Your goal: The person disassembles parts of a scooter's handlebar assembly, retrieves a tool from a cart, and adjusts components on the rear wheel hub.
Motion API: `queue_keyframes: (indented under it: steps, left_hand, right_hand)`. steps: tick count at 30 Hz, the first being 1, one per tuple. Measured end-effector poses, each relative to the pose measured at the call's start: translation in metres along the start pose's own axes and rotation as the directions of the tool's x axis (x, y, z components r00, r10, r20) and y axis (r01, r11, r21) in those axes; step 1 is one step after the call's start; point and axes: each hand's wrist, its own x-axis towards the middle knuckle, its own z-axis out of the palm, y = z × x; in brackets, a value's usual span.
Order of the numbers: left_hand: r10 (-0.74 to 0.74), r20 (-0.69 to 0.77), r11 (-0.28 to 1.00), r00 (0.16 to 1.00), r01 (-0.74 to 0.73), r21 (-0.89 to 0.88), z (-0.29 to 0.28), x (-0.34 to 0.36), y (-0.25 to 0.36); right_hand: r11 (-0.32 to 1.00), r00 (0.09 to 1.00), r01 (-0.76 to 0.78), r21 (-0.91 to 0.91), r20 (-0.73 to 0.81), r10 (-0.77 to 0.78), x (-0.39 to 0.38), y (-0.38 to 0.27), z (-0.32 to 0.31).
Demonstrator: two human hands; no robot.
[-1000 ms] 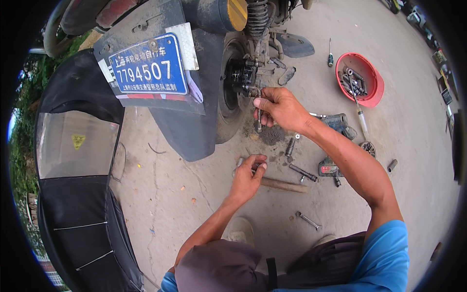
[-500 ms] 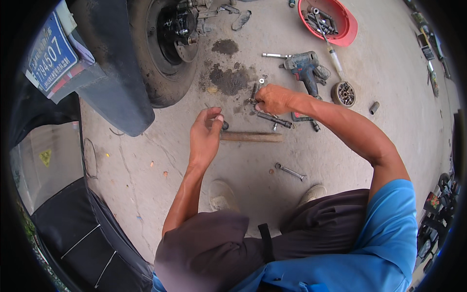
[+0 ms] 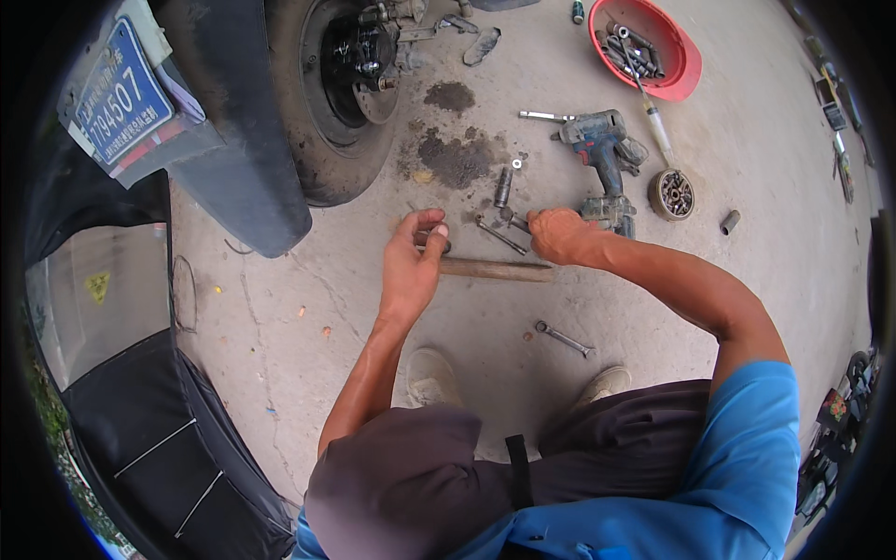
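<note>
My left hand (image 3: pixel 415 259) is held above the floor, thumb and fingers pinched; what lies between them is hidden. Beside it, a wooden-handled hammer (image 3: pixel 499 270) lies with its dark head partly behind the fingers. My right hand (image 3: pixel 560 236) has its fingers wrapped round a dark-headed socket wrench (image 3: pixel 510 216), whose handle end is covered by the hand. A thin metal rod tool (image 3: pixel 501 235) lies between both hands. Just beyond are a long dark socket (image 3: pixel 504 187) and a small ring (image 3: pixel 516 163). A cordless impact wrench (image 3: pixel 602 154) rests past my right hand.
A combination wrench (image 3: pixel 564 339) lies before my feet. Farther right are a round tin (image 3: pixel 661 209) of small parts, a syringe (image 3: pixel 659 131), a loose socket (image 3: pixel 730 222) and a red helmet (image 3: pixel 689 77) holding sockets. A wheel (image 3: pixel 322 177) and mudguard (image 3: pixel 252 191) stand at far left.
My right hand has moved right and nearer, taking hold of the socket wrench and uncovering the long socket and the rod tool. My left hand keeps its pinch beside the hammer head.
</note>
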Motion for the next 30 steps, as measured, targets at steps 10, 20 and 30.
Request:
queue_keyframes:
  steps: [10,20,30]
  left_hand:
    - [-0.015,0.011,0.998,1.000,0.015,0.056,0.011,0.000,0.013]
    - [-0.027,0.035,0.999,0.999,0.025,0.047,0.004,0.000,0.013]
    - [-0.019,0.042,0.999,0.999,0.020,-0.025,0.003,0.001,-0.005]
  right_hand:
    - [0.823,0.711,0.392,0.411,-0.703,0.012,-0.023,-0.022,-0.148]
    - [0.981,0.435,0.171,-0.087,-0.887,-0.154,0.004,-0.044,-0.213]
    - [0.565,0.937,0.300,0.769,-0.349,-0.023,0.003,-0.039,-0.252]
